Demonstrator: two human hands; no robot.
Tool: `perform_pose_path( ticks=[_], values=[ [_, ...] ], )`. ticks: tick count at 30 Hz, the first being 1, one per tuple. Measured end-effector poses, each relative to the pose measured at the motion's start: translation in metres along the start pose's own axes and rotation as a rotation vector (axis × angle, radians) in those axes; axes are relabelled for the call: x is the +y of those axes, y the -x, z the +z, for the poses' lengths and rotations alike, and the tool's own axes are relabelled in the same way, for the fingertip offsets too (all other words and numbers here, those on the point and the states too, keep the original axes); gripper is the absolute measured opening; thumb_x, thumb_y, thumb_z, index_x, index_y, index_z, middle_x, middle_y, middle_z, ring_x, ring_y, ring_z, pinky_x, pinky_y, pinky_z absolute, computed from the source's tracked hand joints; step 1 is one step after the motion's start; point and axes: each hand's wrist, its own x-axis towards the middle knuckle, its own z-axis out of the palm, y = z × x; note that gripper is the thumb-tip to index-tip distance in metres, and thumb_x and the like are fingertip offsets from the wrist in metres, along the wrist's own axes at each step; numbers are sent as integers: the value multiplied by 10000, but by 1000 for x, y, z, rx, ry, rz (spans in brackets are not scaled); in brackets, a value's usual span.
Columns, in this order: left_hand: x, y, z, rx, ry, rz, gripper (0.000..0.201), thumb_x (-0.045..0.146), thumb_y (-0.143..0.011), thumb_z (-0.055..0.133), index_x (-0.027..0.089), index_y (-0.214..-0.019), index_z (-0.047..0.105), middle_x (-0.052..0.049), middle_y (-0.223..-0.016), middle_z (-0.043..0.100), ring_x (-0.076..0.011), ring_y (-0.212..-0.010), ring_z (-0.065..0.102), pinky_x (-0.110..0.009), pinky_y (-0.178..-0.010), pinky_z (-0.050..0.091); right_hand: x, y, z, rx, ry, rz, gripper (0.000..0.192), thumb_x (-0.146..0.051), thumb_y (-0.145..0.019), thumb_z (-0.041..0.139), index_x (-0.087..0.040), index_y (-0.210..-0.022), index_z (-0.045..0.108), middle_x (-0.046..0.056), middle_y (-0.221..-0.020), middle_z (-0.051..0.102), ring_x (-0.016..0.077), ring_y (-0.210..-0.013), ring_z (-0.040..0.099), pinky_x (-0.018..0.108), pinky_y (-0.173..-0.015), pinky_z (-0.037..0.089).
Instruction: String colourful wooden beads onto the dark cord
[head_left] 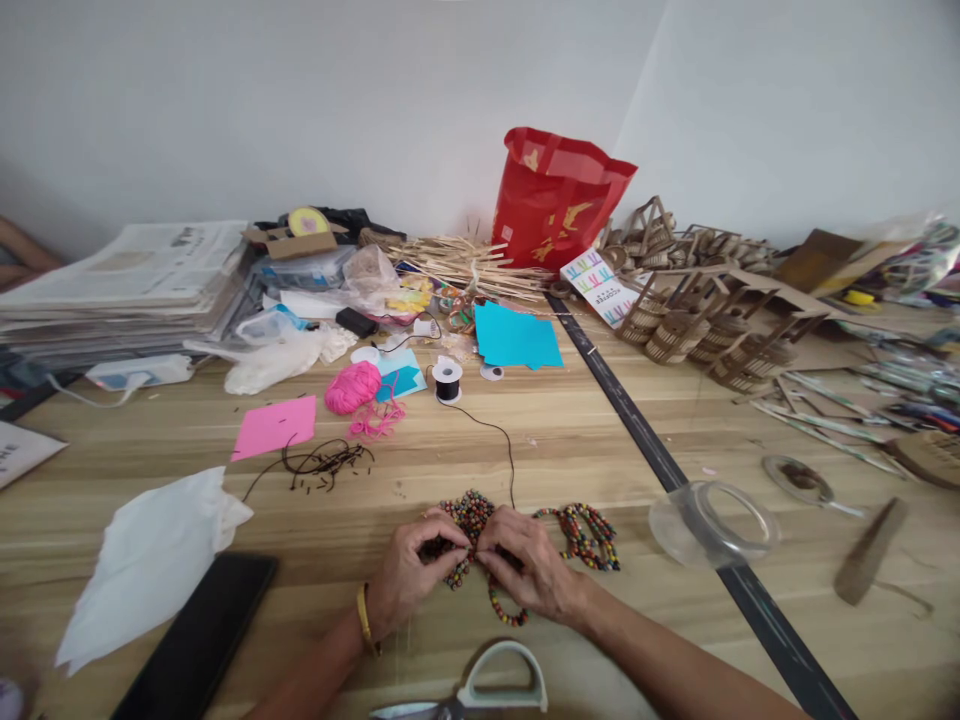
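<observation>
A long wooden table (570, 440) runs wall to wall, strewn with craft supplies. At its far left sits a thick stack of newspapers (127, 285); against the back wall stands a red shopping bag (551, 200), with a cluster of small cardboard baskets (697, 325) to its right. A black strip (637, 420) crosses the tabletop diagonally. Nearer the front lie white tissue (150, 560), a dark phone (199, 640), a sheet of blue paper (517, 340), a pink paper square (275, 426), a clear tape roll (712, 520) and a ball of pink yarn (352, 387). A person's left hand (409, 580) and right hand (525, 570) meet at the table's front centre, fingers curled and pinched on a heap of multicoloured bead strands (525, 540), which rests on the wood under and beside both hands. A thin black thread (506, 450) runs from the beads back to a small spool (447, 380). Scissor handles (502, 685) lie just below the wrists.
</observation>
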Motion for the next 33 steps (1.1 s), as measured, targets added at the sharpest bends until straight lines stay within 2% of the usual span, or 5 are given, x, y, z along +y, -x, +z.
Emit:
perform_pose_path(
  ticks=[9, 17, 27, 33],
  values=[
    [3, -1, 1, -14, -2, 31, 62, 117, -736, 682, 157, -703, 717, -51, -674, 710, -180, -674, 637, -285, -669, 495, -1, 0, -1, -24, 3, 7, 136, -203, -933, 475, -178, -836, 566, 65, -756, 603, 179, -725, 547, 282, -651, 438],
    [2, 0, 0, 12, -11, 26, 75, 97, -730, 677, 158, -711, 716, -51, -686, 713, -183, -693, 634, -295, -693, 489, 0, 0, 0, -6, 3, 3, 147, -211, -935, 474, -177, -824, 565, 60, -747, 596, 173, -719, 543, 276, -649, 437],
    [2, 0, 1, -33, -8, 10, 53, 131, -740, 679, 159, -719, 719, -52, -690, 717, -182, -682, 639, -294, -685, 491, 0, 1, 0, -23, 9, 8, 138, -207, -933, 477, -178, -838, 573, 60, -762, 604, 172, -729, 548, 277, -652, 441],
    [2, 0, 0, -22, -9, 7, 52, 139, -743, 680, 160, -712, 715, -55, -694, 713, -186, -687, 638, -301, -689, 488, -1, -1, 0, -19, 13, 0, 140, -203, -932, 472, -178, -832, 568, 62, -752, 602, 178, -722, 545, 278, -645, 437]
  ],
)
